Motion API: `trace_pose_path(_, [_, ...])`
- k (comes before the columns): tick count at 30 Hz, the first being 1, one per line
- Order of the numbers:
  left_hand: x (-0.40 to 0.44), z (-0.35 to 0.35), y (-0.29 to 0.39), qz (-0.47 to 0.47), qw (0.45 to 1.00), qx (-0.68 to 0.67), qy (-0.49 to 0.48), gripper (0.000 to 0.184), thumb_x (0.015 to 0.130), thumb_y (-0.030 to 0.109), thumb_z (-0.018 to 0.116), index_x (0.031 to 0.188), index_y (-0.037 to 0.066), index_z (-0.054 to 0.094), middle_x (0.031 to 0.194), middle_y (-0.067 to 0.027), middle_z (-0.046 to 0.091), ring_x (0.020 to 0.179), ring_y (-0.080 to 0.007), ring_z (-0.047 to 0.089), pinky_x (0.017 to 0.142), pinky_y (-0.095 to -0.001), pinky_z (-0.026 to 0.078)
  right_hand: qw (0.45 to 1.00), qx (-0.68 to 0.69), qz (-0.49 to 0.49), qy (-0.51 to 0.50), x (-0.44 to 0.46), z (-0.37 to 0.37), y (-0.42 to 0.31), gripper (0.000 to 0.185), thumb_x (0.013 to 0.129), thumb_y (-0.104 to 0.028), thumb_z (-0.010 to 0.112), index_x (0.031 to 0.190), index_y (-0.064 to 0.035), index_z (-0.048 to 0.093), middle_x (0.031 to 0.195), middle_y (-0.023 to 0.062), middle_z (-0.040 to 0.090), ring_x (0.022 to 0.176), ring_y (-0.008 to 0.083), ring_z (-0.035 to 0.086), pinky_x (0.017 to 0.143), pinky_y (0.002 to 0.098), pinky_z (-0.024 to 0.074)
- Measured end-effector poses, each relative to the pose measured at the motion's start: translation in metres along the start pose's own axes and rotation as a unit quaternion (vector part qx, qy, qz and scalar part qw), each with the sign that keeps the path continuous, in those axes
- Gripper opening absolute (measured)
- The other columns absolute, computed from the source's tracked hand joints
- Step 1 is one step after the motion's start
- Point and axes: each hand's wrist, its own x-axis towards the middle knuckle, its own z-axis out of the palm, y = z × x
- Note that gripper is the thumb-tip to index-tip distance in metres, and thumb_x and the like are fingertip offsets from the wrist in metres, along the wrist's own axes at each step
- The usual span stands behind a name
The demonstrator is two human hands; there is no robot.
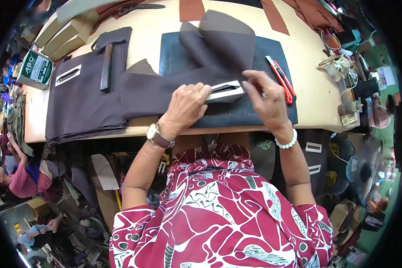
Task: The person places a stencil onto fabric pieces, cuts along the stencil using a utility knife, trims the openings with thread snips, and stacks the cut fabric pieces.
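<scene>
A dark brown piece of fabric [152,94] lies across the table and onto a black cutting mat [272,49]. My left hand [187,105] has its fingers curled over a white slotted strip [226,90] on this fabric, gripping the strip's left end. Just beyond the strip's right end is my right hand [269,96], slightly blurred, thumb and forefinger apart with nothing visible between them. Behind both hands a loose fabric flap [228,40] is raised and smeared by motion. A red utility knife [281,80] rests on the mat to the right.
On the left, a hammer [106,67] lies on a stack of brown fabric pieces [87,107], near another white slotted strip [69,75]. An ABC-labelled box [35,69] and cardboard boxes [69,35] stand behind. Plastic containers [348,111] line the right edge. Other people sit at left.
</scene>
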Motion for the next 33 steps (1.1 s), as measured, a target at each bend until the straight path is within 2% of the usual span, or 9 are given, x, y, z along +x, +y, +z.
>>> trace_pose_path(2, [0.003,-0.007,0.004,-0.028,0.997,-0.066,-0.014,0.026,0.072,0.02,0.069,0.089,0.003,0.059,0.08,-0.0115,0.06,0.072,-0.0289,0.06,0.065,-0.0378,0.047,0.994,-0.008,-0.091,-0.061,0.005,0.012,0.008,0.018,0.082,-0.007,0.062,0.099,-0.0011,0.061,0.082,0.0114,0.062,0.068,0.0248,0.062,0.063,0.0328,0.0486])
trace_pose_path(3, [0.004,-0.008,0.005,-0.049,0.995,-0.085,-0.033,0.027,0.073,0.023,0.069,0.088,0.002,0.06,0.079,-0.0126,0.061,0.071,-0.0292,0.06,0.064,-0.0379,0.047,0.988,-0.02,-0.08,-0.131,0.007,0.014,0.009,0.02,0.079,-0.007,0.062,0.098,-0.0007,0.062,0.094,0.0123,0.06,0.084,0.0302,0.06,0.073,0.0369,0.048])
trace_pose_path(5, [0.007,-0.008,0.005,-0.093,0.986,-0.121,-0.073,0.032,0.075,0.029,0.069,0.086,0.0,0.063,0.077,-0.0148,0.063,0.07,-0.0298,0.061,0.062,-0.0382,0.047,0.976,-0.064,-0.089,-0.188,0.009,0.018,0.021,0.02,0.078,-0.008,0.063,0.097,-0.0007,0.063,0.094,0.0121,0.059,0.088,0.0298,0.059,0.077,0.0382,0.0468])
trace_pose_path(10, [0.011,-0.007,-0.001,-0.16,0.956,-0.21,-0.124,0.027,0.075,0.023,0.07,0.084,-0.002,0.066,0.072,-0.0158,0.062,0.066,-0.027,0.06,0.06,-0.0367,0.045,0.962,-0.053,-0.041,-0.266,0.011,0.013,0.039,0.024,0.076,-0.011,0.067,0.098,-0.0013,0.065,0.094,0.0118,0.057,0.09,0.0292,0.058,0.08,0.0381,0.0463])
trace_pose_path(22, [-0.017,0.019,0.0,-0.064,0.985,-0.149,0.055,0.014,0.074,0.012,0.07,0.088,0.009,0.072,0.07,-0.0077,0.056,0.065,-0.0236,0.056,0.061,-0.0339,0.044,0.959,0.025,-0.091,-0.266,0.003,0.011,0.064,0.021,0.078,-0.013,0.068,0.098,-0.007,0.069,0.1,0.0105,0.057,0.092,0.0259,0.058,0.079,0.0359,0.0482])
trace_pose_path(28, [-0.017,0.02,-0.001,-0.046,0.989,-0.13,0.058,0.015,0.073,0.012,0.071,0.088,0.011,0.073,0.071,-0.0063,0.055,0.066,-0.0225,0.056,0.061,-0.0338,0.044,0.961,0.055,-0.044,-0.269,0.009,0.004,0.072,0.014,0.079,-0.012,0.067,0.085,0.0012,0.066,0.1,0.0115,0.057,0.089,0.0226,0.058,0.076,0.0318,0.0486])
trace_pose_path(29, [-0.018,0.02,-0.001,-0.046,0.989,-0.132,0.058,0.015,0.073,0.012,0.071,0.088,0.011,0.072,0.071,-0.0063,0.055,0.066,-0.0224,0.055,0.062,-0.034,0.044,0.969,0.041,-0.013,-0.243,0.009,0.007,0.071,0.02,0.079,-0.018,0.068,0.088,0.0,0.064,0.105,0.0124,0.056,0.094,0.0252,0.057,0.081,0.0347,0.0475])
trace_pose_path(32, [-0.018,0.02,-0.001,-0.045,0.989,-0.129,0.056,0.013,0.074,0.013,0.069,0.087,0.01,0.072,0.072,-0.0063,0.055,0.068,-0.0223,0.055,0.063,-0.0344,0.043,0.971,-0.145,-0.112,-0.156,0.006,0.025,0.066,0.031,0.079,-0.024,0.067,0.102,-0.0042,0.062,0.112,0.0126,0.054,0.102,0.0282,0.053,0.089,0.0378,0.0437])
trace_pose_path(33, [-0.017,0.02,0.0,-0.042,0.99,-0.125,0.055,0.012,0.075,0.014,0.069,0.087,0.01,0.071,0.073,-0.0063,0.055,0.069,-0.0223,0.055,0.063,-0.0345,0.042,0.966,-0.169,-0.105,-0.168,0.004,0.03,0.067,0.046,0.079,-0.03,0.067,0.118,-0.0088,0.054,0.121,0.0125,0.05,0.114,0.0306,0.047,0.098,0.0403,0.0372])
